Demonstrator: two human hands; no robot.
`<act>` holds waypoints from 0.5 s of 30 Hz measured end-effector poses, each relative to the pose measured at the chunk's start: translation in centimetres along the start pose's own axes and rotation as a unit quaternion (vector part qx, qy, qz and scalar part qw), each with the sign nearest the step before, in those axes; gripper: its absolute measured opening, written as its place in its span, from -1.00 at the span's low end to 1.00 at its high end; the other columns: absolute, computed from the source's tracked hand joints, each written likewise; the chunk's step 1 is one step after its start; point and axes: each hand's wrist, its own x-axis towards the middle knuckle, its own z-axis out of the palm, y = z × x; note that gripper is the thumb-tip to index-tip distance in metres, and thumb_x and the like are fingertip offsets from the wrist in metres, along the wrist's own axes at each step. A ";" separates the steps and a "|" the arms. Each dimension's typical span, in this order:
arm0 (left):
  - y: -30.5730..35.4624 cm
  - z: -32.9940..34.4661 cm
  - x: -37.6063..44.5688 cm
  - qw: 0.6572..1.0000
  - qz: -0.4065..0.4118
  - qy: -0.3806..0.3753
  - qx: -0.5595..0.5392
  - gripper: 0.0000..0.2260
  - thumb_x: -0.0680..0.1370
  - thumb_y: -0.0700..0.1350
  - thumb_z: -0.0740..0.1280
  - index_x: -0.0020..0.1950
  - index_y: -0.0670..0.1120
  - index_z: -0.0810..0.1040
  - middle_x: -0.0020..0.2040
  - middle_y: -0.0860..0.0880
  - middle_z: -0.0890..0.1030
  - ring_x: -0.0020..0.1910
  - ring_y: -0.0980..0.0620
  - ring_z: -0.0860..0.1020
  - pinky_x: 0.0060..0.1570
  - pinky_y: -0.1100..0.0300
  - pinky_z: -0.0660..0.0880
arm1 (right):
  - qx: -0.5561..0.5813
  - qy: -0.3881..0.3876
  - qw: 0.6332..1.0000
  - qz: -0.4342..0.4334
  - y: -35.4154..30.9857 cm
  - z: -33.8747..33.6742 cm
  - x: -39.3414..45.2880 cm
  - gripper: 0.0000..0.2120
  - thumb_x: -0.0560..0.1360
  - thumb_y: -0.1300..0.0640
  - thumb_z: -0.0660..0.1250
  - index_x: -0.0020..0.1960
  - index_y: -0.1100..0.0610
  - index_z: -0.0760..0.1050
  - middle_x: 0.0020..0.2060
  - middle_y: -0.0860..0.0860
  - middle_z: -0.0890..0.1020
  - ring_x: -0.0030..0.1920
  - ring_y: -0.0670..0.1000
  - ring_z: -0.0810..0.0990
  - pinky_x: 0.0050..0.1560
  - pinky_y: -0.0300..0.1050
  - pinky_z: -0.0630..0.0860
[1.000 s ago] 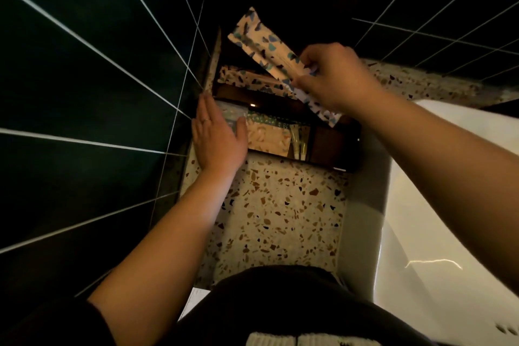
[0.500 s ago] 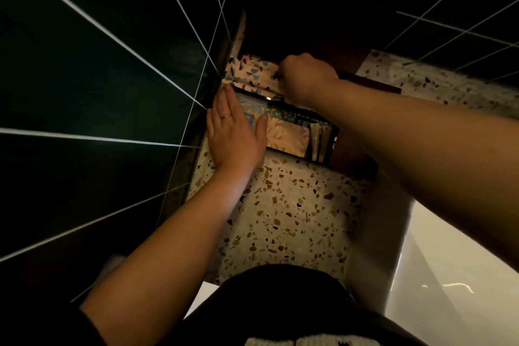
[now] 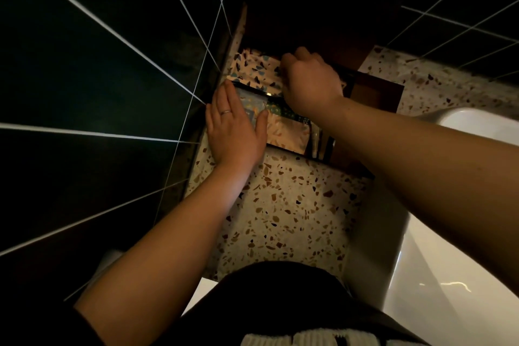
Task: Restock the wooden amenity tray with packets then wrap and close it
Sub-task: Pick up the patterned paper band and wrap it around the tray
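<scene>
Since the earlier frame, the right hand (image 3: 310,80) has carried its long speckled paper packet (image 3: 257,70) down into the far compartment of the dark wooden amenity tray (image 3: 376,93), which sits in the corner of the terrazzo counter (image 3: 280,205). Fingers curl closed on the packet; the left hand (image 3: 234,126) lies flat and spread, empty, on the near packets. Risk: a hurried push could crumple the packet or leave it jutting, blocking closure.
</scene>
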 end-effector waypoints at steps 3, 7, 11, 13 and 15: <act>0.0 -0.1 0.0 1.000 0.000 0.003 -0.001 -0.23 0.61 0.24 0.14 0.63 -0.23 0.02 0.60 -0.22 0.18 0.57 -0.15 0.17 0.56 -0.05 0.05 | 0.043 0.012 0.998 -0.045 0.1 0.2 -0.4 -0.73 0.59 0.09 0.25 0.25 0.14 0.48 0.18 0.17 0.51 0.10 0.26 0.55 -0.12 0.11 0.56; 0.0 0.0 0.0 1.000 0.001 0.000 -0.005 -0.23 0.61 0.24 0.13 0.63 -0.22 0.02 0.60 -0.22 0.17 0.58 -0.15 0.16 0.57 -0.04 0.03 | 0.035 -0.001 0.999 -0.029 0.5 1.1 -0.1 -0.81 0.56 0.20 0.31 0.17 0.14 0.51 0.15 0.16 0.53 0.05 0.28 0.58 -0.14 0.08 0.54; 0.0 -0.1 0.0 1.000 -0.001 -0.001 -0.002 -0.23 0.62 0.25 0.12 0.63 -0.22 0.01 0.60 -0.22 0.16 0.58 -0.16 0.15 0.57 -0.04 0.02 | 0.030 -0.016 0.999 0.003 0.9 1.8 0.2 -0.80 0.53 0.29 0.32 0.13 0.16 0.53 0.13 0.19 0.54 0.05 0.31 0.58 -0.16 0.06 0.50; 0.0 -0.1 0.0 1.000 -0.001 -0.001 0.000 -0.23 0.62 0.25 0.13 0.63 -0.22 0.01 0.60 -0.23 0.17 0.58 -0.16 0.15 0.57 -0.04 0.02 | 0.036 -0.017 0.999 0.010 1.0 2.0 0.1 -0.80 0.52 0.32 0.32 0.13 0.17 0.53 0.14 0.20 0.54 0.06 0.32 0.58 -0.14 0.07 0.52; 0.1 -0.2 0.1 1.000 -0.001 -0.001 -0.003 -0.23 0.62 0.25 0.13 0.63 -0.22 0.00 0.60 -0.22 0.16 0.58 -0.16 0.15 0.57 -0.04 0.02 | 0.049 -0.019 0.998 0.016 1.0 1.8 0.0 -0.81 0.53 0.32 0.32 0.13 0.18 0.54 0.15 0.20 0.54 0.09 0.30 0.57 -0.10 0.06 0.52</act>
